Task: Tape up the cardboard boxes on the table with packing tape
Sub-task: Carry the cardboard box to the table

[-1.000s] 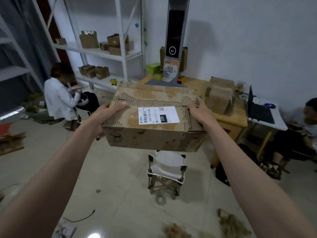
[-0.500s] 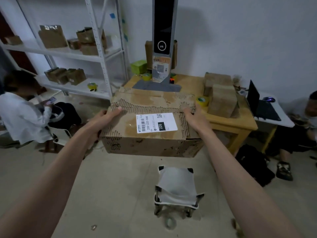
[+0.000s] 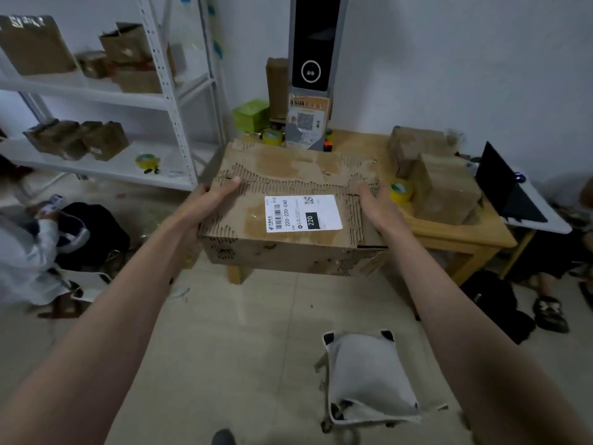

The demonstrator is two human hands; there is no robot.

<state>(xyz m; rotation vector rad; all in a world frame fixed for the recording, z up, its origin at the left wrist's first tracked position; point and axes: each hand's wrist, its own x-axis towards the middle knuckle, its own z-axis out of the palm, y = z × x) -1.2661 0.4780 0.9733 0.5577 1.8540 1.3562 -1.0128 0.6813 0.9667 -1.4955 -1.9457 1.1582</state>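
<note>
Overhead, both arms reached forward. Left hand (image 3: 214, 196) gripped the left end of the box (image 3: 288, 216), thumb laid on top; right hand (image 3: 374, 205) clasped the right end, fingers out of sight behind the edge. Box was closed, its top layer torn to the corrugation, a white label (image 3: 303, 213) on the lid; contents not visible. It was held above the floor at the table's (image 3: 465, 232) near edge. Yellow tape roll (image 3: 401, 190) and smaller boxes (image 3: 442, 184) sat on the table.
</note>
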